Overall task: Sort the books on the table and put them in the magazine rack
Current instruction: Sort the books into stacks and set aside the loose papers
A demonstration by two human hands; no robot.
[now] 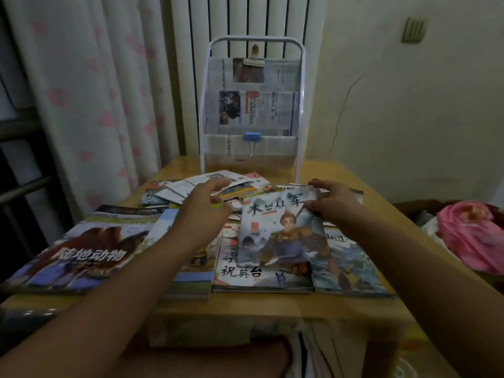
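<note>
Over the table — right hand grip around a grey picture book, left hand grip on small books.

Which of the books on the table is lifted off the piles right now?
The grey-blue book with a warrior figure: the right hand pinches its top corner and tilts it up, while the camel-cover book and the others lie flat.

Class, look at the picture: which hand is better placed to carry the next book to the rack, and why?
Probably the right hand. It already pinches the top edge of the warrior book, which is tilted up off the pile, with the rack straight ahead. The left hand is busy in the scattered booklets.
</note>
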